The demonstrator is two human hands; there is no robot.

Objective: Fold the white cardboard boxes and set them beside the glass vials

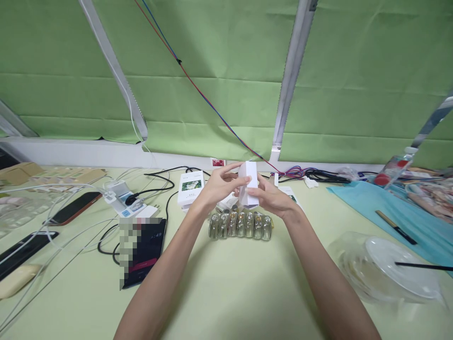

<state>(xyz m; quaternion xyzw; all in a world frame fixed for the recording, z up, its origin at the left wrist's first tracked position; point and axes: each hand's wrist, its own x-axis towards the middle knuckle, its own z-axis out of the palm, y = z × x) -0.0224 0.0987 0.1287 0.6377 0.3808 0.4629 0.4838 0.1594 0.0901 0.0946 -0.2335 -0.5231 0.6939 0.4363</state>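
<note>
Both my hands grip a small white cardboard box (252,179), held above the table near its back. My left hand (223,185) has its thumb and fingers closed on the box's left side. On the other side my right hand (274,194) pinches it, thumb on the front face. Just below stands a row of several small clear glass bottles (241,225). A white printed box with a flower picture (190,189) lies left of my hands. Part of another printed white sheet or box (290,194) shows behind my right wrist.
At left are a lit phone (146,252), two more phones, a power strip (123,198) and tangled cables. To the right, a clear plastic tub (385,269) with a black straw-like stick stands by a blue cloth (375,203), a knife-like tool (395,226) and a bottle (396,167).
</note>
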